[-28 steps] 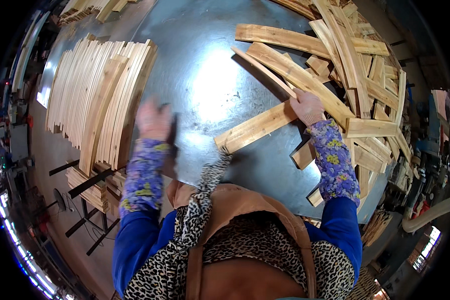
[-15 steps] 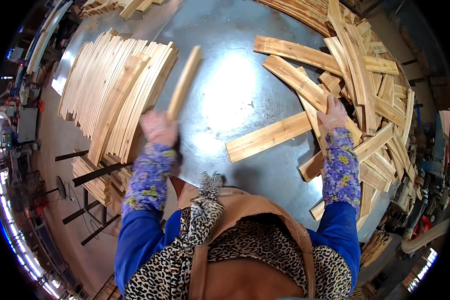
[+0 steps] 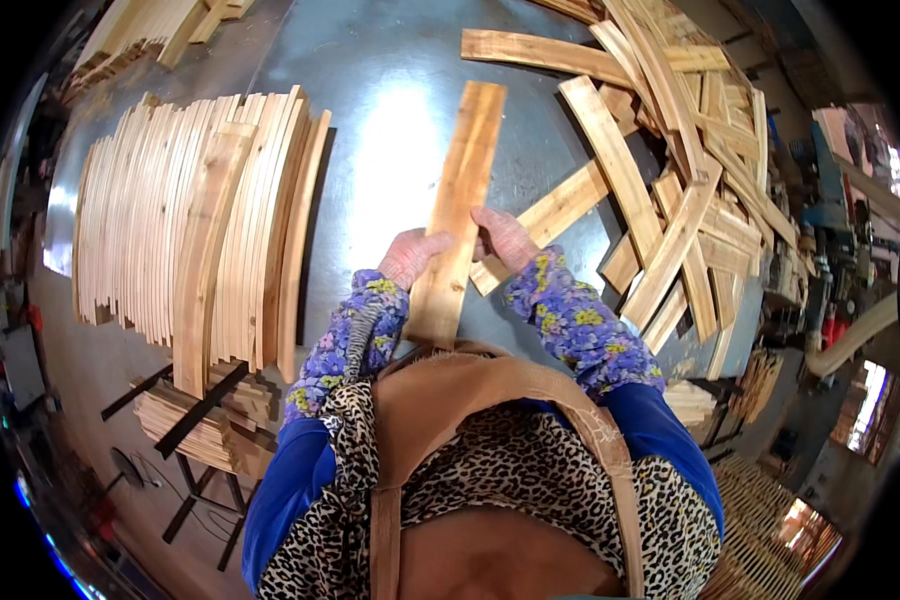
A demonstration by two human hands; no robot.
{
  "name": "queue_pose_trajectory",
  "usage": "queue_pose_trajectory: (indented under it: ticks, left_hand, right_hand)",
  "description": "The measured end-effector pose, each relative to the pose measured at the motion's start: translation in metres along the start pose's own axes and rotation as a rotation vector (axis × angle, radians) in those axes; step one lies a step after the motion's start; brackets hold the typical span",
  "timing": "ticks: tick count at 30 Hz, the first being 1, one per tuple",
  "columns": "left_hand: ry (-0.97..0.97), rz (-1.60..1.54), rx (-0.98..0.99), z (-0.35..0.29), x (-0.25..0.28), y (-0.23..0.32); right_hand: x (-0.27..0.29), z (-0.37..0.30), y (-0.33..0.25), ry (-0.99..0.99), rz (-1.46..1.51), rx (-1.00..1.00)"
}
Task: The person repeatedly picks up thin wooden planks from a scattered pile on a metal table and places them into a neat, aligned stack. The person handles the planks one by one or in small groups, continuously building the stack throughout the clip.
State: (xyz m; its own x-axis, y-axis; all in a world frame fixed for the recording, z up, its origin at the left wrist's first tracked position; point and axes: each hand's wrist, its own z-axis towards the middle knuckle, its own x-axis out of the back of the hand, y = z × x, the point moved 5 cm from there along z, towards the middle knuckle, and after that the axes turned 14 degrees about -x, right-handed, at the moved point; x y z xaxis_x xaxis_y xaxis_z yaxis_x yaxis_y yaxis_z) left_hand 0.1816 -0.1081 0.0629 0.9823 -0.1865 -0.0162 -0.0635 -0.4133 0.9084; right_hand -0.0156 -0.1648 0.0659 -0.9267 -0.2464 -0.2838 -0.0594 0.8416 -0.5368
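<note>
A wooden board (image 3: 467, 150) lies lengthwise in front of me, its near end by my apron and its broad face up. My left hand (image 3: 416, 257) grips its left edge with the thumb on top. On the opposite edge my right hand (image 3: 505, 240) is closed, thumb on the face and fingers partly hidden beneath. Under and beside my right hand, another board (image 3: 560, 212) lies slanting on the metal table (image 3: 370, 130). To the left stands a row of boards on edge (image 3: 150, 210), with one board (image 3: 213, 200) laid over it.
A loose heap of boards (image 3: 700, 210) covers the table's right side, some jutting toward the middle. More boards (image 3: 130, 40) lie at the far left. Below the table's left edge, stacked boards (image 3: 185, 425) rest on a dark metal stand (image 3: 200, 410).
My left hand has left a board standing at the row's right end and moved to the middle. My right hand has come in from the heap; both now hold one board.
</note>
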Motion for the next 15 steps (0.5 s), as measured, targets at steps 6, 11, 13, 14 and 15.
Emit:
queue_pose_trajectory:
  ticks: [6,11,13,14,15]
  left_hand:
    - [0.420,0.040,0.159,-0.057,0.095,-0.055]
    - [0.412,0.376,-0.044,-0.084,0.135,-0.079]
    - [0.391,0.800,-0.166,-0.088,0.130,-0.067]
    - [0.428,0.879,-0.196,-0.091,0.127,-0.061]
    - [0.422,0.963,-0.252,-0.093,0.119,-0.054]
  right_hand:
    - [0.099,-0.065,-0.022,0.867,-0.810,0.260]
    - [0.231,-0.170,-0.025,1.577,-0.980,-0.166]
    - [0.265,-0.190,-0.004,1.567,-0.891,-0.178]
    - [0.280,-0.194,0.006,1.567,-0.869,-0.192]
    - [0.293,-0.197,0.016,1.576,-0.805,-0.170]
